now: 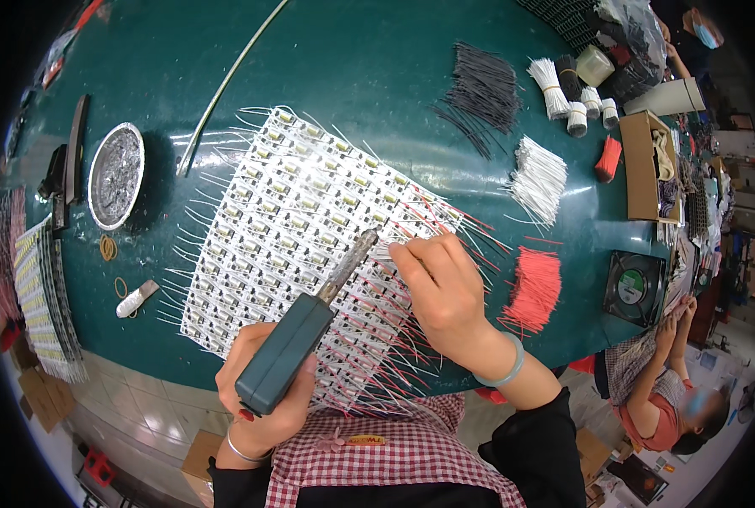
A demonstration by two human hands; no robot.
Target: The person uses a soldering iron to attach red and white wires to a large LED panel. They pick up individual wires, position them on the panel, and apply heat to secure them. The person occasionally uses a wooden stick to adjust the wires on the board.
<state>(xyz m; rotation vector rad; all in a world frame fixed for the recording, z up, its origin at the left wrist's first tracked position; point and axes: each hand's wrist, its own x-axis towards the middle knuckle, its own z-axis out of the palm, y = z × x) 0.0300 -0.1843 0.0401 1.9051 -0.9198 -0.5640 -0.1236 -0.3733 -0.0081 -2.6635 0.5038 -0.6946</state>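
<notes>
My left hand (263, 385) is wrapped around the dark green handle of a soldering iron (286, 351). The iron's metal shaft points up and to the right, its tip low over a large white sheet of small circuit boards (280, 195). Close to that tip, my right hand (445, 288) is closed in a pinch; whatever sits between its fingertips is too small to make out. Rows of yellow components cover the boards. Thin white wires stick out along the sheet's left side, while red and white wires (407, 339) fan out on the right, partly under my right hand.
Right of the boards lie bundles of black wires (483, 89), white wires (536, 182) and red wires (532, 288). A foil-lined round dish (116, 176) stands left. Farther right are a cardboard box (640, 169), a black fan (634, 288) and a person (661, 406) at work.
</notes>
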